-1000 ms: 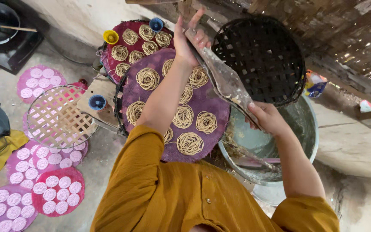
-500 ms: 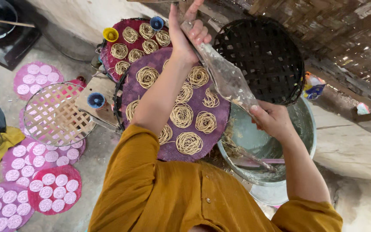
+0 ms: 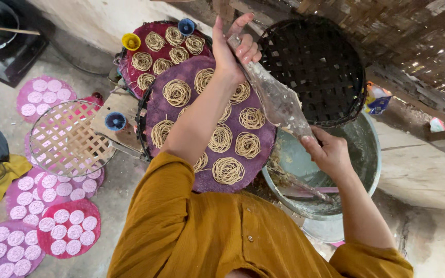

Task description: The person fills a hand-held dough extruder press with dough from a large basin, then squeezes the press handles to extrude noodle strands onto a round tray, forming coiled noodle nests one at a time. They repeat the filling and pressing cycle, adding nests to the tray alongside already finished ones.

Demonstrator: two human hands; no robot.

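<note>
Both hands grip one clear plastic piping bag — left hand pinching its top, right hand closed around its lower end — above the metal basin, beside the purple tray of noodle coils.

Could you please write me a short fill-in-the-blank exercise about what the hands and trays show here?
1. Both hands, the left hand above and the right hand below, hold a clear plastic ____.
2. The noodle coils lie on a round mat coloured ____.
3. Below the right hand stands a metal ____.
4. The empty dark woven tray is ____ in shape.

Missing words: bag; purple; basin; round
</note>
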